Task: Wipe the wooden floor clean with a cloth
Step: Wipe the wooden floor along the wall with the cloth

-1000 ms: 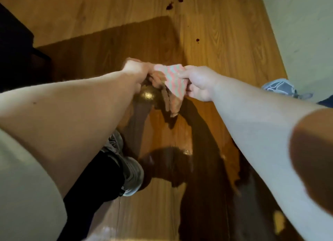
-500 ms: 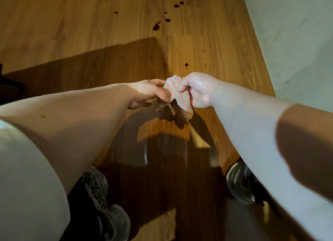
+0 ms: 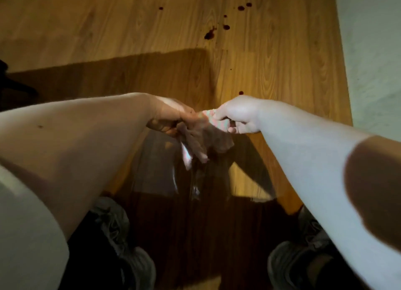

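Two hands met at a pink-striped cloth [image 3: 218, 124], held in the air over the wooden floor [image 3: 108, 29]. The right hand [image 3: 236, 114] pinched the cloth's top edge between thumb and curled fingers. The left hand [image 3: 173, 118] lay against the cloth's other side, its fingers blurred among the hanging folds, so whether they closed on it could not be told. Dark red spots [image 3: 209, 35] marked the floor well beyond the cloth. Grey shoes [image 3: 134, 261] stood below the cloth.

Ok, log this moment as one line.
phase: pre-wipe | cloth: held off floor | left hand: on cloth, grip blurred | right hand: pinches cloth | floor: dark spots unwiped
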The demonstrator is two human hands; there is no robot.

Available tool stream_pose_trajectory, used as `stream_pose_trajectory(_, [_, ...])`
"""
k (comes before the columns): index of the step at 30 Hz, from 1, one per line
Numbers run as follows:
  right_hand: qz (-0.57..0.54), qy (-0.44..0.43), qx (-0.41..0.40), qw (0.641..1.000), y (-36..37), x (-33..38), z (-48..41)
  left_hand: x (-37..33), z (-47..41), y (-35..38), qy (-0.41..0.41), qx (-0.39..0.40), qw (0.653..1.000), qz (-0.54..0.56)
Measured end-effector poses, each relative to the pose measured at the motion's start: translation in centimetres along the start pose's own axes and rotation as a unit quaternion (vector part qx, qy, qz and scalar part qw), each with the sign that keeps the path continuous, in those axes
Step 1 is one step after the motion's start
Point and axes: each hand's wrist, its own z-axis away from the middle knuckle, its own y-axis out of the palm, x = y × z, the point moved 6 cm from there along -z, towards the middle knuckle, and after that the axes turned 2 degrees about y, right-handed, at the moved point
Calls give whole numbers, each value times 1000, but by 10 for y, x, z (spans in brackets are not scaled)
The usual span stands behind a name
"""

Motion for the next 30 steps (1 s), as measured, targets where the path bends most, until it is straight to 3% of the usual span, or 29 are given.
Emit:
stream_pose_trajectory(2, [8,45,10,999,-8,-10,-3,2,-12,-3,-5,-34,999,-8])
stream_pose_trajectory(3, [47,52,-22,997,-16,-14,-8,3,-20,-10,-5,-88,995,-46])
stream_pose_trajectory(5, [181,29,-125,975,-28,-21,-23,6,-36,-27,0,-231,963,-141])
stream_pose_trajectory(7, [257,-8,-224,940,-31,-27,-33,12,-49,-38,30,-312,929,-195])
stream_pose_trajectory(8, [263,-26,-235,936,-27,-33,-38,18,-53,-40,48,-328,917,-221])
stream_pose_trajectory(10, [297,-62,-170,937,-1,-46,-53,37,-59,-49,68,-352,892,-275])
stream_pose_trajectory(13, [336,-65,-109,933,53,-74,-68,69,-64,-61,42,-362,863,-350])
stream_pose_trajectory(16, [418,-103,-134,893,92,-80,-61,83,-76,-59,16,-316,837,-446])
stream_pose_trajectory(19, [478,-162,-126,854,91,-79,-58,89,-83,-59,19,-291,833,-470])
stream_pose_trajectory(20, [481,-163,-140,850,80,-80,-58,92,-82,-60,17,-288,834,-470])
stream_pose_trajectory(22, [432,-97,-193,876,35,-93,-62,89,-83,-63,26,-284,832,-476])
stream_pose_trajectory(24, [348,66,-236,905,-21,-122,-65,78,-85,-64,43,-280,827,-486])
stream_pose_trajectory(26, [272,210,-254,904,-70,-156,-55,68,-93,-61,45,-263,833,-485])
stream_pose_trajectory(28, [178,204,-302,914,-90,-176,-50,65,-102,-53,26,-241,843,-480])
stream_pose_trajectory(30, [136,122,-318,930,-67,-176,-46,65,-109,-45,1,-234,846,-479])
